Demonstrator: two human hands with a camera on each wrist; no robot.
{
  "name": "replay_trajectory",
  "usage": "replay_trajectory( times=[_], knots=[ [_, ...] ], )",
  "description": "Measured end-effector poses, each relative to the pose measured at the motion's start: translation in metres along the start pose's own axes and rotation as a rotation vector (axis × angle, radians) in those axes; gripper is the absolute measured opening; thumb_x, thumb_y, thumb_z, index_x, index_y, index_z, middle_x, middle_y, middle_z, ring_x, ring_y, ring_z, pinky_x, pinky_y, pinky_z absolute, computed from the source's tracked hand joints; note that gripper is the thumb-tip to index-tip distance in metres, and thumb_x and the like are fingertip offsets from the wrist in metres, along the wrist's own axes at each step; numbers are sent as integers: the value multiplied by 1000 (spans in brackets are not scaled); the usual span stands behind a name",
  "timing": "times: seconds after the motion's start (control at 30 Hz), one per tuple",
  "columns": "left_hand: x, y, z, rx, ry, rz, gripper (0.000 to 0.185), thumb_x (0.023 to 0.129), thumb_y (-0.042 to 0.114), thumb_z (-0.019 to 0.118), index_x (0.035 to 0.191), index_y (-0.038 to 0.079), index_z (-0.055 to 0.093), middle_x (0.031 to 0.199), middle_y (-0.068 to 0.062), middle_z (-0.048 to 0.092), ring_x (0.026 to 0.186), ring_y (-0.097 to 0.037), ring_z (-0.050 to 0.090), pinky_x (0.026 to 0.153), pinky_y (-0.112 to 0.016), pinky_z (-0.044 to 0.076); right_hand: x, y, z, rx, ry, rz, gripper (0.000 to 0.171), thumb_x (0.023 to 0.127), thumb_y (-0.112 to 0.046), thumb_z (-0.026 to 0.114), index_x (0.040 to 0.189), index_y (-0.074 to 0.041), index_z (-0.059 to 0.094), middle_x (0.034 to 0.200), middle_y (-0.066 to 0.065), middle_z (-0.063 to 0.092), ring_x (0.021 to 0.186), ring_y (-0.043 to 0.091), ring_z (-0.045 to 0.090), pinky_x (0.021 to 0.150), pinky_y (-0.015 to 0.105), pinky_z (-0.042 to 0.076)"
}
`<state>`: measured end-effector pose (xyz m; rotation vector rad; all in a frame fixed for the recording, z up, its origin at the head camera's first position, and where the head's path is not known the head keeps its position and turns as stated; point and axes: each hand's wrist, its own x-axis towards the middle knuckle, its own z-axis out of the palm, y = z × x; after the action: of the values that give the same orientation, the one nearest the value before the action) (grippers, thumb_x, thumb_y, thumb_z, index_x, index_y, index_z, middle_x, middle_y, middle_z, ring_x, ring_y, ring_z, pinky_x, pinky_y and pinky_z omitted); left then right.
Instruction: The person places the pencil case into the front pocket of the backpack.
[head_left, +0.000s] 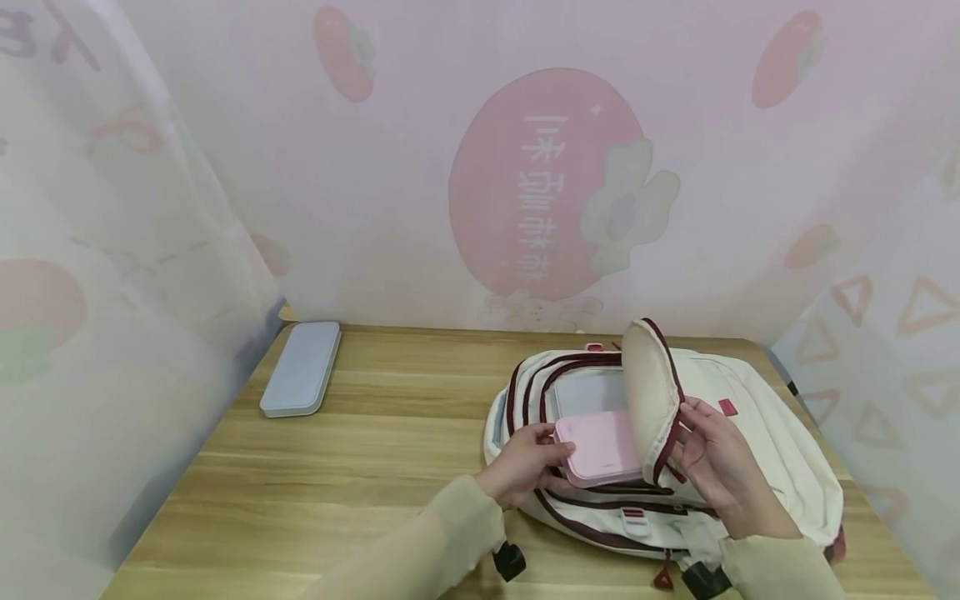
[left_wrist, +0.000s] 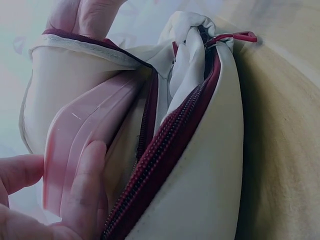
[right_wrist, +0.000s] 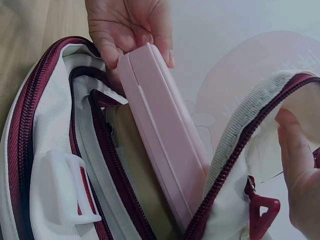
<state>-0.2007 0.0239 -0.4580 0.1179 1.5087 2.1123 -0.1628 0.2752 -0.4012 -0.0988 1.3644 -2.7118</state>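
Observation:
A cream backpack (head_left: 757, 450) with dark red zippers lies on the table, its front pocket unzipped. My left hand (head_left: 525, 463) pinches one end of a pink flat case (head_left: 600, 446), thumb on top and fingers below. The case's other end is inside the pocket, hidden under the flap. With my right hand (head_left: 716, 458) I grip the edge of the pocket flap (head_left: 651, 400) and hold it raised. In the right wrist view the pink case (right_wrist: 160, 130) slants down into the pocket beside the red zipper pull (right_wrist: 262, 212).
A pale grey-blue flat case (head_left: 302, 367) lies at the table's far left. Another light grey flat item (head_left: 588, 392) shows inside the pocket behind the pink case. The wooden table (head_left: 360, 483) meets a printed curtain (head_left: 390, 208) at the back and sides.

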Motion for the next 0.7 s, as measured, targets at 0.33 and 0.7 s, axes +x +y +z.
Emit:
replay_trajectory(
  times=[0.33, 0.7],
  knots=[
    [6, 1, 5, 75, 22, -12, 35, 102, 0, 61, 134, -11, 56, 102, -15, 64, 81, -18, 69, 70, -35, 63, -2, 0, 2, -1, 12, 22, 22, 113, -11, 41, 111, -5, 62, 109, 6, 68, 97, 15, 70, 80, 29, 59],
    [15, 1, 10, 125, 39, -12, 31, 102, 3, 63, 131, -9, 59, 96, -12, 64, 76, -17, 66, 65, -32, 62, -1, 4, 1, 16, -41, -10, 22, 113, -10, 40, 111, -4, 61, 109, 7, 68, 95, 16, 69, 78, 30, 59]
  ],
)
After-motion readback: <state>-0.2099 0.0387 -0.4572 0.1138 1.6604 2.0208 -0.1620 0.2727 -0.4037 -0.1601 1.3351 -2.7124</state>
